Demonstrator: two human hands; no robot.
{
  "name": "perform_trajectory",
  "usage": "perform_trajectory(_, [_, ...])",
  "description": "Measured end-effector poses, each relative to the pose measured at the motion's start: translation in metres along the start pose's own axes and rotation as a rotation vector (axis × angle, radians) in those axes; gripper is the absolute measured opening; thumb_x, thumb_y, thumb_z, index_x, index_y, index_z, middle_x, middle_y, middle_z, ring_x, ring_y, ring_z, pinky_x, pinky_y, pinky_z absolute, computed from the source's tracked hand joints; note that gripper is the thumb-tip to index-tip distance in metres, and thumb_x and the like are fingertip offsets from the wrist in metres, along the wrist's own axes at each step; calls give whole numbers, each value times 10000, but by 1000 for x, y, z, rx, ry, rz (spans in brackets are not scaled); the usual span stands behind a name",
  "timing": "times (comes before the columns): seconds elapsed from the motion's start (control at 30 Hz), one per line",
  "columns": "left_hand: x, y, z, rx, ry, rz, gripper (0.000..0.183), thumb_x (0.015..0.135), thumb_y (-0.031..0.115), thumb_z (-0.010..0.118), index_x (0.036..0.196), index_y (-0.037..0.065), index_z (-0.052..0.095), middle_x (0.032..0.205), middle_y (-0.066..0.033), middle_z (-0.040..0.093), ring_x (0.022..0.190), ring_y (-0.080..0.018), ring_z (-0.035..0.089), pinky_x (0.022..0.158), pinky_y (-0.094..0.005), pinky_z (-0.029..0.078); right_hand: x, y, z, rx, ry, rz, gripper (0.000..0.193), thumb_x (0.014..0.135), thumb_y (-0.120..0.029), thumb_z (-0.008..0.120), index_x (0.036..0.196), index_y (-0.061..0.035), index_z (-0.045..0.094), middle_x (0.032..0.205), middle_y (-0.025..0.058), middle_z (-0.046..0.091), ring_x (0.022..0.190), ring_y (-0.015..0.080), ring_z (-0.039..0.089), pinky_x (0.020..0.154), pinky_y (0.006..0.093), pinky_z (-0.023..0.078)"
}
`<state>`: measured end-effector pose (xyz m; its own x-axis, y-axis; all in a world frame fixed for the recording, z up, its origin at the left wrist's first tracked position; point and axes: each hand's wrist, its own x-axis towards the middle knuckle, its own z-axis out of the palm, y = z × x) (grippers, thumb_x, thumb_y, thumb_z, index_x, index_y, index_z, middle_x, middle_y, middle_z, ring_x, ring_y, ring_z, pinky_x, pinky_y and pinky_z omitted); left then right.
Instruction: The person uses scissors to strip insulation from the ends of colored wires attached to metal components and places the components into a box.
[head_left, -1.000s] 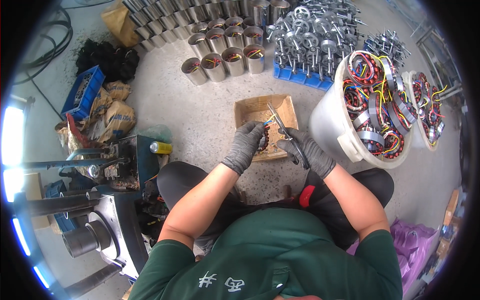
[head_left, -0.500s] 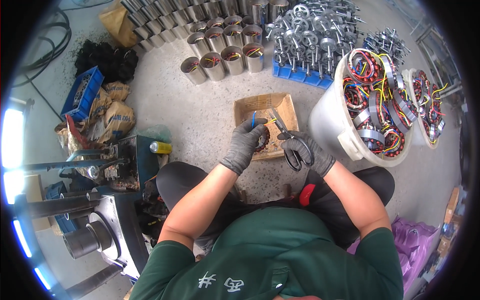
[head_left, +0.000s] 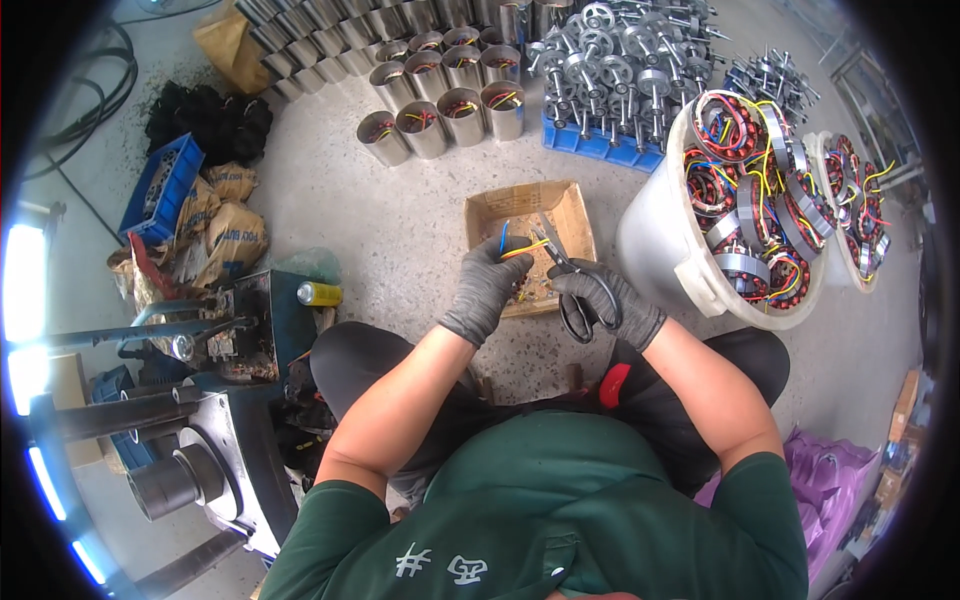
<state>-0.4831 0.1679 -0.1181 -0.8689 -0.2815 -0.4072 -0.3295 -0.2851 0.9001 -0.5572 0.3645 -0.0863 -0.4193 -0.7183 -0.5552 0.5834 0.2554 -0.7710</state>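
Note:
My left hand [head_left: 487, 287], in a grey glove, grips a small wound motor part with yellow and blue wires [head_left: 517, 246] sticking up from it. My right hand [head_left: 607, 300], also gloved, holds black-handled scissors [head_left: 562, 275] whose blades point up-left toward those wires. Both hands hover over a shallow cardboard box [head_left: 572, 210] lying on the concrete floor just in front of my knees.
A white bucket [head_left: 668, 250] full of wired stators stands to the right, a second one [head_left: 858, 200] behind it. Steel cylinder housings [head_left: 440, 110] and rotors on a blue tray [head_left: 610, 75] line the back. A machine [head_left: 200, 420] stands at left.
The scissors have tilted and shifted slightly toward the wires, and my left hand has turned the part so the yellow and blue wires stand out more.

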Motion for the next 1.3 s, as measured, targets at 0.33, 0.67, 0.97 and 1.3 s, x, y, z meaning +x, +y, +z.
perform_trajectory(0.33, [5,-13,4,-4,45,-47,92,934,126,678,939,34,685,828,-25,676,706,-97,588,664,-252,504,12,43,4,43,163,95,200,909,-137,584,1037,16,579,558,67,552,380,191,517,356,321,413])
perform_trajectory(0.67, [13,-18,1,290,68,23,98,900,123,701,901,26,690,762,-5,646,659,-86,550,629,-249,467,-4,15,12,-160,68,35,498,925,-240,680,1332,-3,517,690,31,584,545,131,579,486,273,474])
perform_trajectory(0.97, [10,-13,-3,-36,2,-83,209,924,159,645,970,-40,690,727,-64,648,647,-118,583,590,-283,479,-3,14,11,-47,1,30,321,955,-241,596,1117,34,554,531,65,551,363,163,508,353,300,397])
perform_trajectory(1.3, [11,-15,-2,409,-8,29,295,948,235,624,969,-51,694,733,-119,663,679,-181,630,678,-357,515,-1,22,13,-136,184,-1,281,963,-213,645,1158,-24,576,795,34,640,570,104,603,448,250,448])
